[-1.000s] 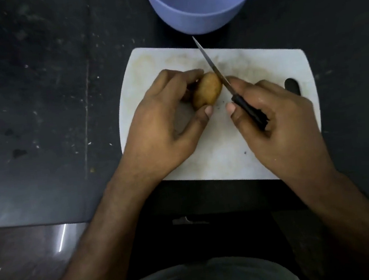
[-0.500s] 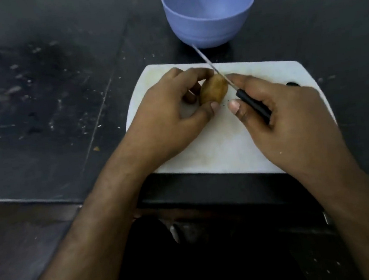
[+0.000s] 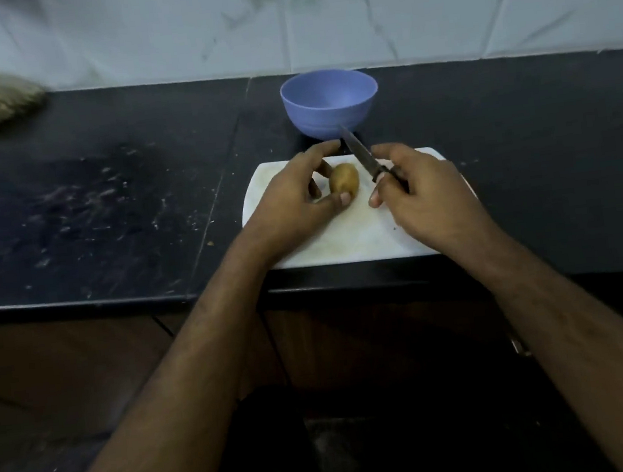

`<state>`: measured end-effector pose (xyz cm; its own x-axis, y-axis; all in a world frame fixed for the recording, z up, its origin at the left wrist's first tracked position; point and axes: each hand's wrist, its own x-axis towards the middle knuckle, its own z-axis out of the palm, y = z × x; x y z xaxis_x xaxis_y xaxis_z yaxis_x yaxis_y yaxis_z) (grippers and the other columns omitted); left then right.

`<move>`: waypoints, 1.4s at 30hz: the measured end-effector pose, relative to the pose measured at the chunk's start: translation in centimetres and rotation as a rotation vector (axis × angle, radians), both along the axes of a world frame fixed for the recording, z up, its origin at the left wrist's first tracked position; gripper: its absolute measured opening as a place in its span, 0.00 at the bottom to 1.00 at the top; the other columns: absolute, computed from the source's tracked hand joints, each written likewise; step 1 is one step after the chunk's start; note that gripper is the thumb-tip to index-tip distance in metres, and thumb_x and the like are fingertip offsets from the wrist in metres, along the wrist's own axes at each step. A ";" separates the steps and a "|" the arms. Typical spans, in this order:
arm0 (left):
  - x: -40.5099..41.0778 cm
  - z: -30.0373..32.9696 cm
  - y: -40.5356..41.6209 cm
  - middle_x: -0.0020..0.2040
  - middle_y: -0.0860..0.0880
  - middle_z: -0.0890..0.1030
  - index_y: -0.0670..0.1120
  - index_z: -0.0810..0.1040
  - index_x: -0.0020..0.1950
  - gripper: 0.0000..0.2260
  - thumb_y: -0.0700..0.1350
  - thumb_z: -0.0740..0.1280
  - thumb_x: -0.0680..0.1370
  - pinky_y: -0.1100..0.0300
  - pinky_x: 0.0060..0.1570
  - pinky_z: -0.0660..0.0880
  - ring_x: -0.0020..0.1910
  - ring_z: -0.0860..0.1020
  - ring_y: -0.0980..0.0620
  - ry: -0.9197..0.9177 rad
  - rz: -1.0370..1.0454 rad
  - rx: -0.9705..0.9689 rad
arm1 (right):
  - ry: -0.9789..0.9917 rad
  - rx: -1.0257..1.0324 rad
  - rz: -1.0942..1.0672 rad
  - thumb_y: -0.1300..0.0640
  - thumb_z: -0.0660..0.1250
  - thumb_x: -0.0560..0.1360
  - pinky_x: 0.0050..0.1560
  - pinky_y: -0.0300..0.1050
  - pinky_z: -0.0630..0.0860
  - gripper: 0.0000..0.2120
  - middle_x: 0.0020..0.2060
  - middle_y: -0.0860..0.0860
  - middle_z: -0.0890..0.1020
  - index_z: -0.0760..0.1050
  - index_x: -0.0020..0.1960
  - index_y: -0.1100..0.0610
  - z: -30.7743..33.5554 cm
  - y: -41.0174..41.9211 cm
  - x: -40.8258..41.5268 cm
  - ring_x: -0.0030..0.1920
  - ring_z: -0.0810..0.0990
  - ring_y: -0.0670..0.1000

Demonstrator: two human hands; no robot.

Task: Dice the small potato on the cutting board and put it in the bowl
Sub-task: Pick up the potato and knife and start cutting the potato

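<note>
potato [image 3: 343,181] whole on cutting board [image 3: 356,238] | left hand [image 3: 290,199] pinches it, thumb at near end | right hand [image 3: 421,193] just right, gripping knife [image 3: 365,157]

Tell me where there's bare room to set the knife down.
Free: the dark countertop right of the white cutting board, and the board's near strip. Crowded: board centre, where the left hand holds the small brown potato beside the right hand.

Both forearms are bare from elbow to wrist, with no sleeve, watch or ring showing on the left hand [image 3: 290,199] or the right hand [image 3: 423,195], whose short thumbnails look pale and trimmed.
</note>
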<state>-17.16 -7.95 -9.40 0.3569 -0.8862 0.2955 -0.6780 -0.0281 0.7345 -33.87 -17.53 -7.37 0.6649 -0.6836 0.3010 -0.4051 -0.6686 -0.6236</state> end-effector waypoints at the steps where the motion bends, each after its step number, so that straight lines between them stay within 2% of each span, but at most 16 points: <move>1: -0.1 0.0 -0.1 0.57 0.56 0.76 0.55 0.72 0.71 0.25 0.49 0.73 0.76 0.69 0.47 0.71 0.48 0.77 0.56 -0.015 0.000 0.007 | -0.013 0.081 -0.021 0.54 0.59 0.80 0.44 0.42 0.76 0.16 0.38 0.43 0.85 0.72 0.67 0.47 0.0 0.3 -0.2 0.37 0.79 0.40; 4: 0.0 -0.1 -0.1 0.58 0.57 0.76 0.53 0.76 0.67 0.21 0.50 0.74 0.75 0.73 0.44 0.70 0.49 0.76 0.56 -0.017 0.037 0.017 | -0.049 0.234 -0.088 0.52 0.60 0.81 0.35 0.38 0.72 0.12 0.38 0.41 0.85 0.74 0.63 0.48 -0.2 0.9 -0.6 0.32 0.79 0.41; 6: 0.0 -0.2 0.0 0.58 0.58 0.77 0.53 0.76 0.67 0.21 0.51 0.74 0.75 0.73 0.45 0.71 0.50 0.77 0.57 -0.017 0.044 0.016 | -0.054 0.271 -0.105 0.52 0.61 0.81 0.34 0.39 0.71 0.10 0.38 0.41 0.85 0.76 0.60 0.49 0.0 1.1 -0.8 0.32 0.79 0.43; 8: 0.2 -0.3 0.0 0.60 0.59 0.78 0.54 0.75 0.69 0.22 0.52 0.72 0.77 0.69 0.48 0.72 0.51 0.77 0.58 -0.022 0.026 0.026 | -0.064 0.275 -0.102 0.52 0.61 0.81 0.38 0.44 0.74 0.08 0.39 0.41 0.85 0.77 0.57 0.49 0.5 1.1 -0.7 0.35 0.80 0.43; 12: 0.4 -0.3 0.0 0.59 0.59 0.79 0.53 0.74 0.70 0.22 0.54 0.70 0.78 0.68 0.49 0.73 0.52 0.78 0.58 -0.002 0.013 0.047 | 0.023 0.221 -0.085 0.53 0.63 0.80 0.54 0.52 0.78 0.07 0.42 0.43 0.85 0.78 0.54 0.49 1.1 1.3 -0.6 0.45 0.81 0.45; 14: 0.3 -0.3 -0.1 0.57 0.57 0.79 0.53 0.72 0.71 0.24 0.51 0.72 0.76 0.66 0.49 0.73 0.49 0.77 0.57 -0.007 -0.014 0.026 | 0.070 0.209 -0.084 0.54 0.62 0.80 0.55 0.52 0.77 0.07 0.40 0.42 0.85 0.78 0.54 0.49 1.1 1.7 -0.4 0.46 0.80 0.46; 16: 0.3 -0.2 -0.1 0.55 0.56 0.79 0.55 0.71 0.71 0.26 0.50 0.73 0.75 0.69 0.47 0.72 0.47 0.77 0.56 -0.018 -0.032 0.006 | 0.105 0.185 -0.098 0.53 0.62 0.80 0.52 0.49 0.76 0.08 0.38 0.41 0.85 0.77 0.56 0.48 1.1 2.1 -0.5 0.46 0.79 0.45; 19: 0.4 -0.1 -0.1 0.54 0.56 0.77 0.52 0.76 0.68 0.23 0.50 0.74 0.74 0.72 0.44 0.70 0.48 0.77 0.57 -0.062 -0.024 -0.002 | 0.118 0.143 -0.124 0.53 0.62 0.80 0.43 0.42 0.71 0.09 0.36 0.44 0.85 0.75 0.59 0.49 1.3 2.6 -0.8 0.42 0.77 0.41; 22: 0.6 -0.1 0.0 0.55 0.58 0.79 0.52 0.77 0.67 0.22 0.49 0.74 0.74 0.74 0.45 0.71 0.50 0.78 0.57 -0.018 -0.013 -0.001 | 0.098 0.080 -0.175 0.50 0.61 0.80 0.34 0.36 0.66 0.08 0.32 0.45 0.84 0.77 0.54 0.51 1.5 2.8 -1.1 0.33 0.76 0.35; 26: 0.6 0.0 0.2 0.54 0.58 0.81 0.53 0.75 0.69 0.24 0.50 0.72 0.73 0.64 0.53 0.76 0.51 0.79 0.58 0.067 -0.057 -0.004 | 0.175 0.038 -0.204 0.47 0.59 0.81 0.32 0.37 0.65 0.13 0.29 0.46 0.83 0.79 0.47 0.53 2.3 2.8 -1.3 0.28 0.75 0.32; 28: 0.5 0.1 0.2 0.55 0.59 0.81 0.55 0.77 0.67 0.22 0.56 0.69 0.73 0.63 0.53 0.76 0.51 0.79 0.58 0.073 -0.079 0.016 | 0.231 0.055 -0.204 0.47 0.60 0.81 0.32 0.39 0.67 0.13 0.30 0.46 0.84 0.80 0.46 0.52 2.5 2.7 -1.4 0.27 0.76 0.34; 30: 0.4 0.0 0.2 0.57 0.59 0.81 0.56 0.78 0.66 0.20 0.59 0.69 0.75 0.61 0.56 0.76 0.53 0.79 0.58 0.084 -0.083 0.046 | 0.260 0.028 -0.200 0.47 0.60 0.80 0.36 0.42 0.72 0.13 0.32 0.47 0.84 0.79 0.47 0.52 2.3 2.7 -1.6 0.32 0.79 0.40; 33: 0.3 -0.1 0.1 0.57 0.56 0.79 0.53 0.78 0.66 0.20 0.53 0.73 0.74 0.64 0.53 0.75 0.52 0.78 0.57 0.028 -0.075 0.026 | 0.260 -0.009 -0.193 0.46 0.60 0.80 0.44 0.47 0.78 0.12 0.38 0.49 0.83 0.78 0.51 0.52 2.1 2.9 -1.8 0.41 0.80 0.48; 36: 0.2 0.1 0.2 0.55 0.55 0.80 0.51 0.77 0.65 0.20 0.48 0.75 0.74 0.66 0.50 0.75 0.51 0.79 0.57 0.036 -0.042 -0.015 | 0.284 0.003 -0.175 0.47 0.61 0.80 0.46 0.49 0.79 0.11 0.43 0.50 0.83 0.77 0.54 0.52 2.1 3.1 -1.9 0.42 0.81 0.50; 39: 0.2 0.2 0.3 0.53 0.55 0.82 0.49 0.76 0.62 0.19 0.44 0.77 0.73 0.68 0.49 0.75 0.50 0.80 0.59 0.088 -0.018 -0.056 | 0.261 0.016 -0.146 0.47 0.62 0.80 0.44 0.52 0.81 0.09 0.42 0.50 0.82 0.76 0.52 0.51 2.0 3.5 -2.0 0.40 0.81 0.51; 42: 0.2 0.2 0.3 0.52 0.56 0.82 0.49 0.80 0.59 0.16 0.44 0.77 0.73 0.72 0.48 0.72 0.52 0.79 0.60 0.035 0.025 -0.034 | 0.277 -0.090 -0.137 0.48 0.61 0.80 0.44 0.50 0.78 0.09 0.38 0.49 0.79 0.76 0.50 0.52 1.8 4.1 -1.9 0.42 0.79 0.50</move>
<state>-16.93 -7.69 -9.16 0.3890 -0.8667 0.3122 -0.6513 -0.0191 0.7586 -35.77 -13.45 -5.58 0.6336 -0.7514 0.1844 -0.6415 -0.6434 -0.4178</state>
